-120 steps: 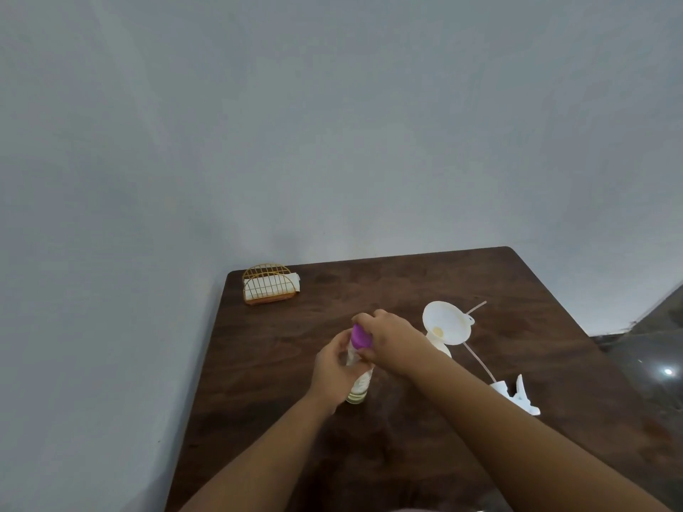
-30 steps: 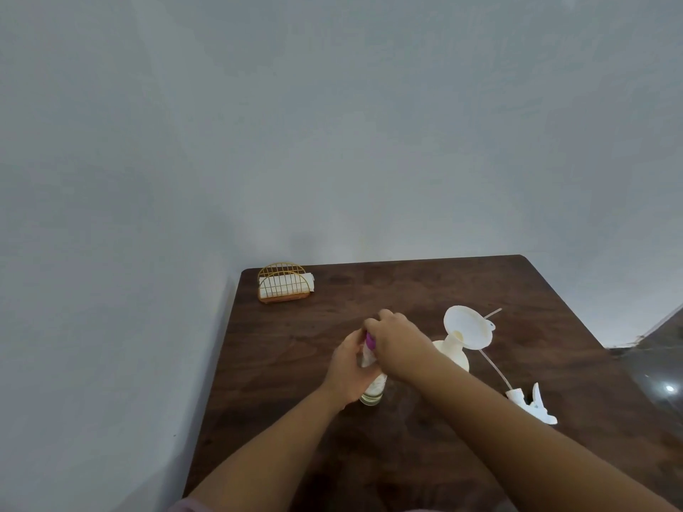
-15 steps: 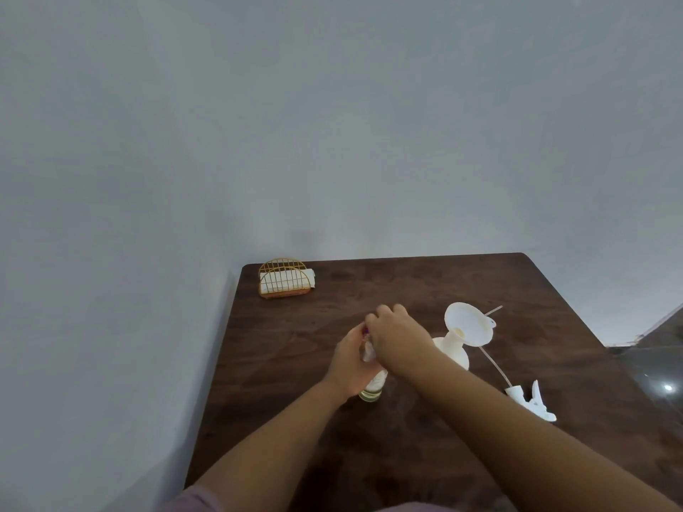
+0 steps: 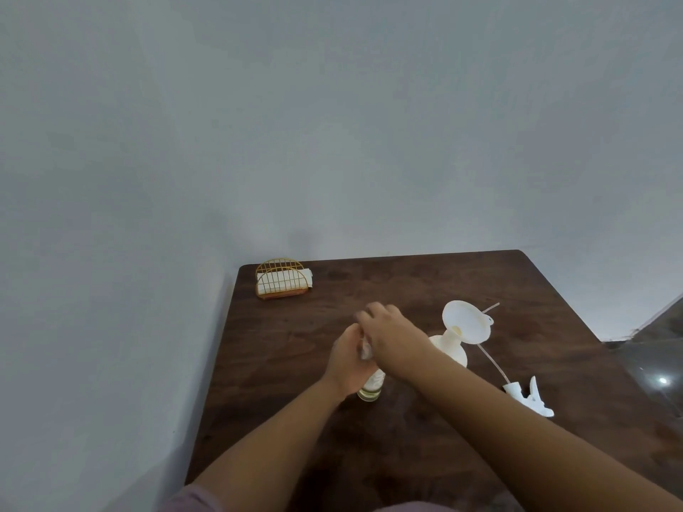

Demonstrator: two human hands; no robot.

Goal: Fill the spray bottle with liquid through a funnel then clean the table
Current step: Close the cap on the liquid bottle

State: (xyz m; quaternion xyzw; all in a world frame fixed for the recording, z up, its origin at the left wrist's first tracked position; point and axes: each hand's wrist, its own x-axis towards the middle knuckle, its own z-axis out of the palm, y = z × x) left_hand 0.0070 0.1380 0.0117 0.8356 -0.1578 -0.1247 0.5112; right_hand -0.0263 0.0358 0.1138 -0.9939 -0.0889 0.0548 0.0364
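A small clear bottle [image 4: 371, 388] with yellowish liquid at its bottom stands on the dark wooden table [image 4: 314, 349]. My left hand [image 4: 349, 364] grips its body. My right hand [image 4: 391, 334] is closed over its top, hiding the purple cap. Just to the right stands the white spray bottle [image 4: 452, 349] with a white funnel [image 4: 465, 321] in its neck. The white spray trigger head [image 4: 530, 399] with its long dip tube lies on the table further right.
A gold wire napkin holder [image 4: 282, 279] with white napkins sits at the table's far left corner. A grey wall runs behind and along the left. The table's right edge drops to a dark floor.
Four seconds ago the purple cap showed between my fingers; now my right hand covers it fully. Both hands stay on the small bottle. The view shifted slightly.
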